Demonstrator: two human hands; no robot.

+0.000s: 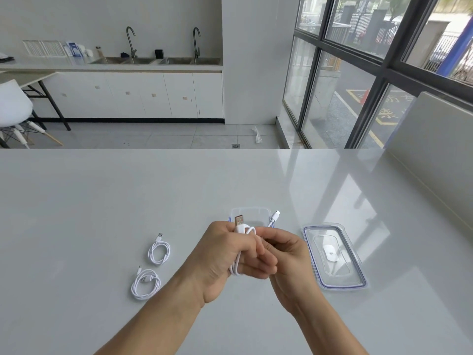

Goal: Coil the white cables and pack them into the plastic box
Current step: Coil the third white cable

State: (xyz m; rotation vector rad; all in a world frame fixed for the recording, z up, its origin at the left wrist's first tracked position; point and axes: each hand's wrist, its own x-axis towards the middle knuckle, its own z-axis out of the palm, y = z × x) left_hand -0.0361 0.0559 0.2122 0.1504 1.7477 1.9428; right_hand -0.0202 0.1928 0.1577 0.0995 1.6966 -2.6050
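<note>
Cables first, lower left of frame: two white ones lie coiled on the table (76, 226), upper coil (159, 249) and lower coil (146, 283), near each other, not touching. Ctr frame: left hand (222, 260) has fingers curled round the third cable (238, 262), loops bunched in the fist, big USB plug (239, 221) sticking up. Beside it, right hand (289, 254) pinches the loose strand btw thumb and forefinger; small plug (276, 215) pokes up past it. Just behind both hands sits the plastic box (249, 211), mostly hidden; can't tell if anything's inside. Further right, lower right of frame, the lid (332, 257) lies off. Looks like 2 coiled, 3rd nearly wound, none visibly packed; packing all 3 is left.
</note>
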